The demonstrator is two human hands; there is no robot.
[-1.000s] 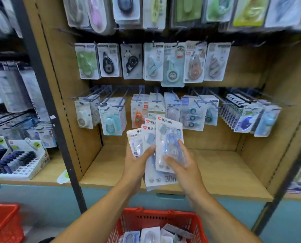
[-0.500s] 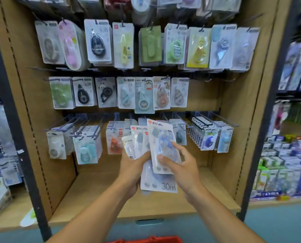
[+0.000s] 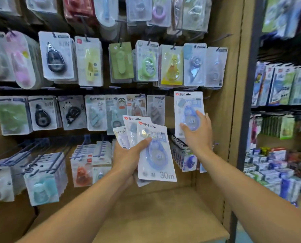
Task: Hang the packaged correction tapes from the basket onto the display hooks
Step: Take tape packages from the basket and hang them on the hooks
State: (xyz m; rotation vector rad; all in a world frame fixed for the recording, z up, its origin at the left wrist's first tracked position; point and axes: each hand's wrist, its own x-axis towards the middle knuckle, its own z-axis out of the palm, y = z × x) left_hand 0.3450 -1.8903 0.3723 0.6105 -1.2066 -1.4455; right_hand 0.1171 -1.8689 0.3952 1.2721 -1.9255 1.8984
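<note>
Right hand (image 3: pixel 198 132) grips one blue tape pack (image 3: pixel 188 113), now lifted clear of the stack and raised at center right of the frame, beside the middle row's last hanging pack (image 3: pixel 156 109). Left hand (image 3: pixel 128 155) grips the remaining packs (image 3: pixel 155 151) at center. Judgement: hanging step under way; hook not yet engaged.

White cards with blue dispensers are seen on the raised pack (image 3: pixel 188 113) and the fanned packs (image 3: pixel 156 151); a red logo is printed up top, the shelf (image 3: pixel 156 216) tan.
</note>
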